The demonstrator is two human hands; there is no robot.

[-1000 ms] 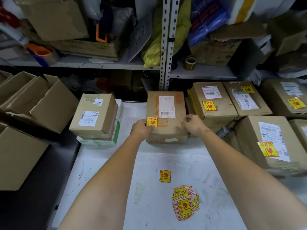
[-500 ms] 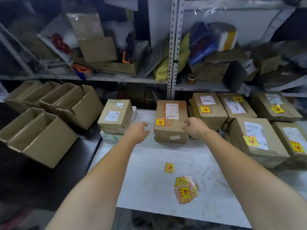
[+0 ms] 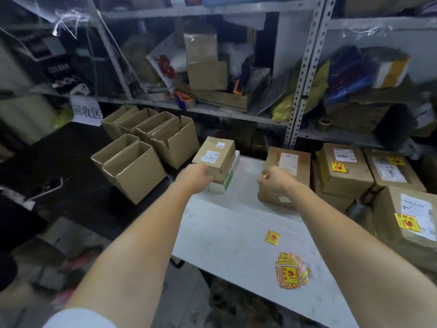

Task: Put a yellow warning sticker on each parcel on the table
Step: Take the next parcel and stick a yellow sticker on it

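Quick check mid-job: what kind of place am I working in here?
Probably a parcel depot's packing area: labelled parcels, slotted steel shelving crammed with packing supplies, empty open cartons.

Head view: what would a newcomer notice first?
Over the white table, the left hand grips a small parcel with no yellow sticker showing, while the right hand rests on the middle parcel. A sticker pile lies near the table's front edge.

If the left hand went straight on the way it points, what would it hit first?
The small brown parcel stacked on a white and green box; the left hand seems to touch its near edge, though depth is hard to judge.
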